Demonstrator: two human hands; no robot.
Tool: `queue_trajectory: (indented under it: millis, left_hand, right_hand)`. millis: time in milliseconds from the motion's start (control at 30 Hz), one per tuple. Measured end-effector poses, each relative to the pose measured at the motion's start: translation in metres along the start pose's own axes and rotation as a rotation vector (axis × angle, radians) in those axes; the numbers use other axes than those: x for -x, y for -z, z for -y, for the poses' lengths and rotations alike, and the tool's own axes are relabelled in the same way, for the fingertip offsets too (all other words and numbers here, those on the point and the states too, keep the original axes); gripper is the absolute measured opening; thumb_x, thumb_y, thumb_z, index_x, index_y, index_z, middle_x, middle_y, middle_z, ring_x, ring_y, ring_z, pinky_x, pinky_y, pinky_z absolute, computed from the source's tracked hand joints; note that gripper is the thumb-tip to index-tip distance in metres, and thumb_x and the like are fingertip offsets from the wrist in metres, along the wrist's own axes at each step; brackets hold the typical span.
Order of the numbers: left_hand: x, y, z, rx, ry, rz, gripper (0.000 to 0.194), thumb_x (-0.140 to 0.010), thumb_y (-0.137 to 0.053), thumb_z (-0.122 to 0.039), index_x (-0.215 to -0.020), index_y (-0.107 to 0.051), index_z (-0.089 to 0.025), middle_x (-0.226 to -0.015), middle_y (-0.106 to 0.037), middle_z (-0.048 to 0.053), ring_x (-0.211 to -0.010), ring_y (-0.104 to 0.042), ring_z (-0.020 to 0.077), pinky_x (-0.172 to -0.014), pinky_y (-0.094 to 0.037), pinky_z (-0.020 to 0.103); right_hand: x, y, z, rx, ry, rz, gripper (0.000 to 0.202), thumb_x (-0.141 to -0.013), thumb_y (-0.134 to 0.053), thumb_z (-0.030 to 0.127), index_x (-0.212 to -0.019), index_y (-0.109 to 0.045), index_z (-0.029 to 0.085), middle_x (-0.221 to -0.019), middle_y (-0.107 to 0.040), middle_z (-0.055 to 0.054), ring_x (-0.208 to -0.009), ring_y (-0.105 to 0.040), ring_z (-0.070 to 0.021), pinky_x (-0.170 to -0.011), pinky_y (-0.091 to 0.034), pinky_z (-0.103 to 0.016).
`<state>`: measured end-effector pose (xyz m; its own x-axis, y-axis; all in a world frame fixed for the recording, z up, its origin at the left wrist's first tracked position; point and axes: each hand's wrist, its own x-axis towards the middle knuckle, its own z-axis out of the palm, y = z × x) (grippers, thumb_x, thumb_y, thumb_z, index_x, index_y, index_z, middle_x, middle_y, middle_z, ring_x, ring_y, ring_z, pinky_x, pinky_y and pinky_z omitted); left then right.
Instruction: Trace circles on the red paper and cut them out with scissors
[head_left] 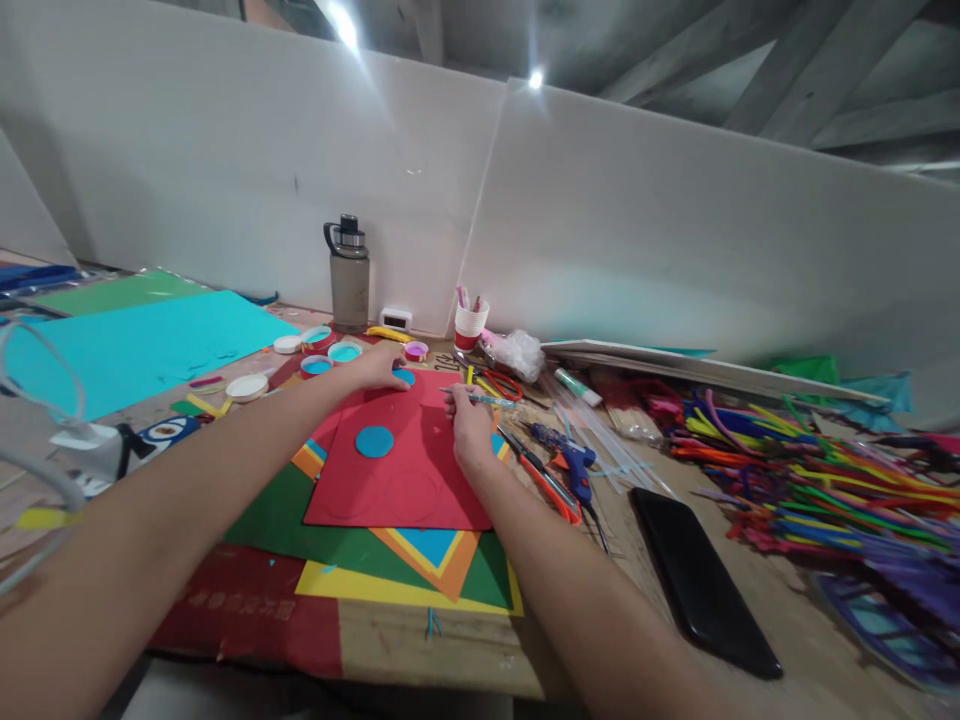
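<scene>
A red sheet lies before me, with a blue paper circle left of its middle and faint round outlines drawn near its lower edge. At the sheet's far edge, my left hand has thumb and fingers on a second blue circle, holding it down and partly covering it. My right hand is closed around a slim patterned pencil over the sheet's right side. The pencil lies almost level, its tip pointing left toward the second circle. Green sheet and yellow sheet show underneath.
Behind stand small paint pots, a bottle and a paper cup. To the right lie a utility knife, a blue glue gun, a black phone and colourful pipe cleaners. Turquoise sheet covers the left.
</scene>
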<state>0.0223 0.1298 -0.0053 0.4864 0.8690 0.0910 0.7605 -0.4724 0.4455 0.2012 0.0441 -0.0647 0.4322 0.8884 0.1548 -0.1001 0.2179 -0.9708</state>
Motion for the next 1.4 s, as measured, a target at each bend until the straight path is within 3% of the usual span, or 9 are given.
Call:
queue_trajectory:
  millis: [133, 233, 367, 500, 733, 833, 1067, 1233, 1400]
  left_hand:
    - [0.001, 0.003, 0.002, -0.012, 0.016, -0.016, 0.042, -0.069, -0.064, -0.048, -0.097, -0.068, -0.016, -0.095, -0.070, 0.007, -0.085, -0.062, 0.0231, -0.071, -0.044, 0.029]
    - [0.004, 0.010, 0.006, -0.009, 0.077, -0.126, 0.039, -0.081, -0.052, -0.049, -0.093, -0.070, -0.016, -0.091, -0.071, 0.007, -0.083, -0.062, 0.0214, -0.068, -0.043, 0.028]
    - [0.012, 0.021, 0.015, 0.004, 0.189, -0.244, 0.040, -0.083, -0.050, -0.049, -0.087, -0.071, -0.015, -0.084, -0.072, 0.008, -0.077, -0.062, 0.0207, -0.063, -0.041, 0.029]
    - [0.021, 0.019, 0.020, 0.065, 0.156, -0.190, 0.033, -0.079, -0.057, -0.044, -0.088, -0.073, -0.017, -0.088, -0.074, 0.007, -0.080, -0.063, 0.0206, -0.066, -0.044, 0.029]
    - [0.022, -0.004, 0.017, 0.049, 0.031, -0.077, 0.024, -0.071, -0.067, -0.031, -0.090, -0.073, -0.017, -0.092, -0.073, 0.007, -0.088, -0.064, 0.0238, -0.078, -0.048, 0.033]
    - [0.021, -0.004, 0.018, 0.084, 0.028, -0.090, 0.025, -0.072, -0.067, -0.033, -0.091, -0.073, -0.018, -0.092, -0.073, 0.007, -0.087, -0.065, 0.0231, -0.078, -0.048, 0.032]
    - [0.026, 0.019, 0.026, 0.141, 0.120, -0.253, 0.031, -0.081, -0.059, -0.039, -0.095, -0.073, -0.015, -0.095, -0.074, 0.009, -0.087, -0.065, 0.0223, -0.076, -0.048, 0.031]
    - [0.026, 0.010, 0.020, 0.072, -0.039, -0.113, 0.036, -0.075, -0.066, -0.041, -0.101, -0.073, -0.017, -0.101, -0.073, 0.008, -0.093, -0.064, 0.0233, -0.082, -0.048, 0.032]
    - [0.023, -0.008, 0.013, -0.007, -0.154, -0.049, 0.032, -0.074, -0.067, -0.037, -0.099, -0.072, -0.019, -0.107, -0.070, 0.010, -0.099, -0.062, 0.0251, -0.087, -0.046, 0.034]
  right_hand:
    - [0.000, 0.000, -0.001, -0.004, -0.018, 0.005, 0.013, -0.074, -0.056, 0.032, -0.069, -0.057, 0.020, -0.057, -0.057, 0.005, -0.050, -0.049, -0.0103, -0.048, -0.039, -0.020]
    - [0.001, 0.000, 0.000, -0.005, -0.023, -0.001, 0.014, -0.074, -0.056, 0.033, -0.068, -0.056, 0.020, -0.058, -0.057, 0.004, -0.050, -0.049, -0.0102, -0.047, -0.038, -0.020]
    - [0.002, 0.001, 0.002, -0.022, -0.028, -0.003, 0.014, -0.074, -0.056, 0.032, -0.068, -0.055, 0.020, -0.058, -0.057, 0.004, -0.049, -0.048, -0.0097, -0.046, -0.038, -0.020]
    - [0.003, 0.000, 0.003, -0.032, -0.025, 0.007, 0.013, -0.074, -0.057, 0.031, -0.068, -0.055, 0.019, -0.057, -0.057, 0.005, -0.048, -0.048, -0.0092, -0.047, -0.038, -0.020]
    - [0.004, 0.000, 0.005, -0.035, -0.029, 0.012, 0.013, -0.074, -0.057, 0.030, -0.067, -0.056, 0.019, -0.058, -0.057, 0.004, -0.047, -0.047, -0.0090, -0.047, -0.038, -0.021]
    - [0.004, 0.000, 0.004, -0.034, -0.033, 0.014, 0.012, -0.074, -0.057, 0.030, -0.067, -0.055, 0.019, -0.058, -0.057, 0.004, -0.047, -0.047, -0.0089, -0.046, -0.037, -0.021]
    - [0.004, 0.000, 0.002, -0.045, -0.043, 0.016, 0.013, -0.074, -0.058, 0.032, -0.070, -0.056, 0.019, -0.057, -0.058, 0.005, -0.048, -0.047, -0.0088, -0.047, -0.038, -0.020]
    - [0.003, -0.001, 0.002, -0.054, -0.055, 0.002, 0.014, -0.072, -0.059, 0.032, -0.072, -0.056, 0.019, -0.056, -0.057, 0.006, -0.047, -0.047, -0.0081, -0.045, -0.036, -0.019]
    - [0.003, -0.001, 0.001, -0.062, -0.048, 0.004, 0.014, -0.072, -0.059, 0.032, -0.071, -0.055, 0.019, -0.056, -0.056, 0.006, -0.047, -0.046, -0.0079, -0.045, -0.036, -0.019]
